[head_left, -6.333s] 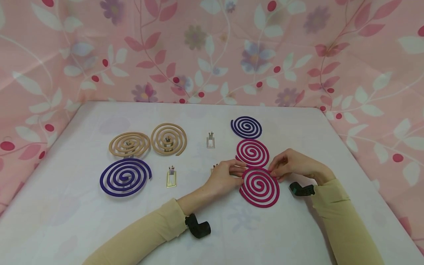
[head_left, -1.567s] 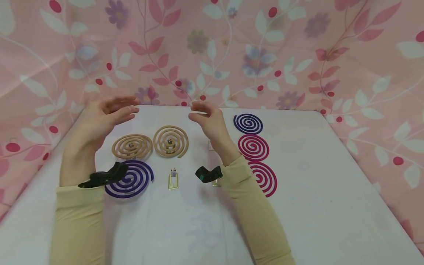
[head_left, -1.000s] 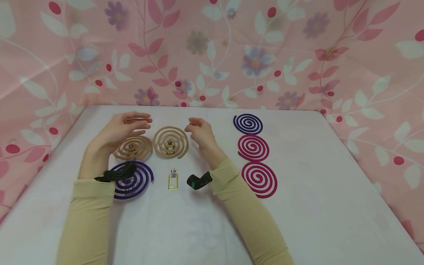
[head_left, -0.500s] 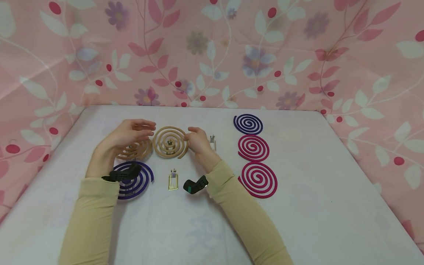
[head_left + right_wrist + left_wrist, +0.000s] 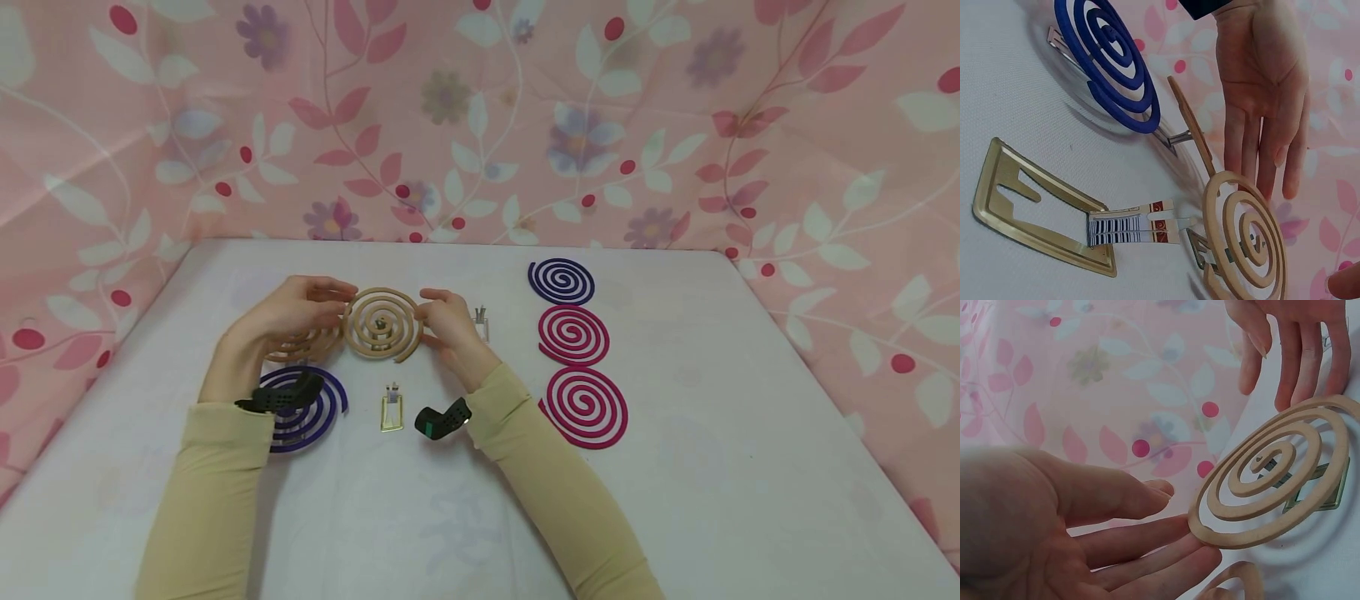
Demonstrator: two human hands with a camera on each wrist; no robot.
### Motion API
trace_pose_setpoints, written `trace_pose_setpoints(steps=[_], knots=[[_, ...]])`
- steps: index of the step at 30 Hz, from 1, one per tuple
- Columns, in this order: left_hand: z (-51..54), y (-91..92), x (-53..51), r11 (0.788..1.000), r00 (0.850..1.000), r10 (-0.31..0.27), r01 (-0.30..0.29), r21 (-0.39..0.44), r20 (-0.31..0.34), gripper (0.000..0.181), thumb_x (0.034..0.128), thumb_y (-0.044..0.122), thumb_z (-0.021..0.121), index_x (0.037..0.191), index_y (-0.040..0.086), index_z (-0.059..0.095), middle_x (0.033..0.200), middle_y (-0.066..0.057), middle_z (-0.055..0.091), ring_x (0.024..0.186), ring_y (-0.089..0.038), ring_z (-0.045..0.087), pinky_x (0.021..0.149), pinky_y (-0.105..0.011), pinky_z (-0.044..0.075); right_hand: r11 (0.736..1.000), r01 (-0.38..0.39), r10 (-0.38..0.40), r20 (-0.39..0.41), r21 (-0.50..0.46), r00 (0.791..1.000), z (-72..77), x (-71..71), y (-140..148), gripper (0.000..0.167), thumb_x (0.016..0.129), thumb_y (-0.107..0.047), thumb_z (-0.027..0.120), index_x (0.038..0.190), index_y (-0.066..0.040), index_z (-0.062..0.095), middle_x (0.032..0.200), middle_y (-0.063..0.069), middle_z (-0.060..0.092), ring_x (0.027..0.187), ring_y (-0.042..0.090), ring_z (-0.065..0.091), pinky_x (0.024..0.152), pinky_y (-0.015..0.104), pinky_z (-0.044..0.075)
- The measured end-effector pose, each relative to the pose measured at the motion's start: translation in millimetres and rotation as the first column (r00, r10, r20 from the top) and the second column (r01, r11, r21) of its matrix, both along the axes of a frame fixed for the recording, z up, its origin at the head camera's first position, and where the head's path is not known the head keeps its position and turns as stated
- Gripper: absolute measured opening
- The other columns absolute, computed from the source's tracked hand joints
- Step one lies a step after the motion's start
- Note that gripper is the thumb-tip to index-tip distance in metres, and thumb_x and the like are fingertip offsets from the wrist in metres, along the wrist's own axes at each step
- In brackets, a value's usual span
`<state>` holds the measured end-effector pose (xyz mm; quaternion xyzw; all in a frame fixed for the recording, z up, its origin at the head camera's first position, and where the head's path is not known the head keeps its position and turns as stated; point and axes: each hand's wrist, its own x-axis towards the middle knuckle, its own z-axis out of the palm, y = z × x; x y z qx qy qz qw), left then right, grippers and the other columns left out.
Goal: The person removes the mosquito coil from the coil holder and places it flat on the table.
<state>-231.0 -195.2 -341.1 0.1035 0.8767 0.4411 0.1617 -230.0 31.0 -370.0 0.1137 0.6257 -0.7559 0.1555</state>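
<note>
A tan mosquito coil (image 5: 383,325) sits raised on a metal stand (image 5: 1319,490) between both hands. My left hand (image 5: 296,310) touches its left edge with nearly straight fingers; in the left wrist view the thumb (image 5: 1129,497) stays off the coil. My right hand (image 5: 453,327) is at the coil's right edge, its fingers extended downward there. Behind my left hand a second tan coil (image 5: 303,346) is partly hidden. In front of it a dark blue coil (image 5: 330,408) rests on its own stand, partly covered by the left wrist camera.
A bare gold stand (image 5: 392,412) lies in front of the tan coil. Another stand (image 5: 481,323) is beside my right hand. A blue coil (image 5: 561,282) and two magenta coils, one middle (image 5: 573,334) and one near (image 5: 587,407), form a column on the white table (image 5: 712,467).
Both hands have left the near magenta coil and come over to the left, then lowered and closed in on the raised tan coil. That coil has shifted slightly left.
</note>
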Motion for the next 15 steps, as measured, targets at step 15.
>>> trace_pose_setpoints(steps=[15], knots=[[2.0,-2.6,1.1,0.999,0.999,0.037,-0.038,0.034,0.036,0.044,0.1018,0.013,0.054,0.142,-0.003,0.049,0.138,-0.027,0.057,0.102,-0.016,0.066,0.080,-0.022,0.055,0.999,0.043,-0.041,-0.062,0.030,0.997,-2.2,-3.3,2.2,0.049,0.083,0.010,0.053,0.131,0.002,0.062,0.131,0.010,0.058,0.071,0.010,0.046,0.066,0.024,0.043]])
